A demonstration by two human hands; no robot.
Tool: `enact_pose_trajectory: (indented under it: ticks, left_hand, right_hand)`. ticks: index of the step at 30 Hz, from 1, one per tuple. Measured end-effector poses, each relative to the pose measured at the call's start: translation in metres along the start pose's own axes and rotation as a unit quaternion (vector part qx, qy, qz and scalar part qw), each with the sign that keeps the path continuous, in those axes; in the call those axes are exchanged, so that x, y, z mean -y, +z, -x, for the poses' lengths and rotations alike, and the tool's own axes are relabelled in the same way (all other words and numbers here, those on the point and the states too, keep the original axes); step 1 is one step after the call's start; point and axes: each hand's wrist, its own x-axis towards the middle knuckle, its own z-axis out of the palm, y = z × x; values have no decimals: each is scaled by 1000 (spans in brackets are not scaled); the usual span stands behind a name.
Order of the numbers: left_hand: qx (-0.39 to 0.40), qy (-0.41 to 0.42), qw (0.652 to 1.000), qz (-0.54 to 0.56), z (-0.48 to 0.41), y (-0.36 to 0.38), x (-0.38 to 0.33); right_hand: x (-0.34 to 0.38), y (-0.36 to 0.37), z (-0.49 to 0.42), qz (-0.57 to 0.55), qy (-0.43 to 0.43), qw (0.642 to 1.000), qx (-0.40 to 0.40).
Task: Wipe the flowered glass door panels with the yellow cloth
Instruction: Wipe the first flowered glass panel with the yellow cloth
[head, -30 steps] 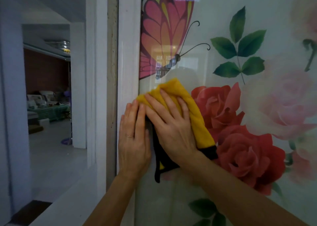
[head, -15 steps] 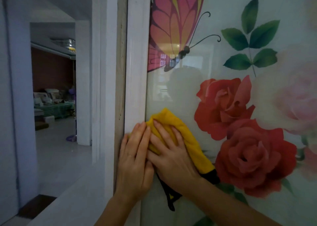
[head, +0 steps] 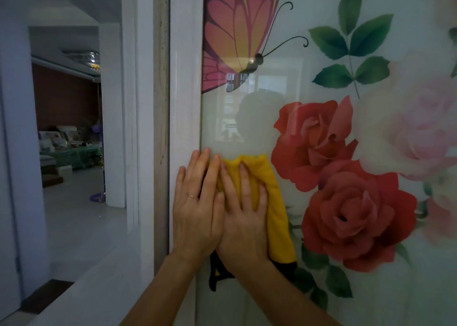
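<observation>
Indoors, right hand (head: 244, 216) presses yellow cloth (head: 277, 202) flat-fingered on rose-printed glass door panel (head: 247, 127); left hand (head: 195, 207) lies flat against white frame (head: 185, 78).

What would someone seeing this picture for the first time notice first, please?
The yellow cloth, low on the glass door panel beside its white frame, stands out most, pressed flat under the right hand with the left hand alongside. Just right of it bloom two big red roses, and a pink-orange butterfly fills the panel's top left.
</observation>
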Motion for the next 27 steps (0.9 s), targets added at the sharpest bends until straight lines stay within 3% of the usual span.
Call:
enact_pose_trajectory:
  ticks: [6, 10, 14, 19, 23, 27]
  left_hand:
    - [18, 17, 998, -53, 19, 6, 1]
    - [12, 22, 998, -56, 19, 6, 2]
    - [8, 15, 999, -32, 18, 7, -1]
    - [39, 42, 998, -22, 22, 1, 8]
    - [22, 49, 995, -80, 24, 7, 5]
    - [29, 77, 993, -87, 32, 27, -16]
  right_hand:
    - [-38, -12, 23, -42, -67, 997, 19]
    - [-72, -23, 39, 23, 3, 1000, 14]
    - [-31, -8, 41, 35, 91, 995, 4]
    - [24, 11, 43, 14, 63, 998, 19]
    - [-18, -2, 50, -27, -32, 999, 15]
    - [-80, -21, 61, 29, 58, 998, -10]
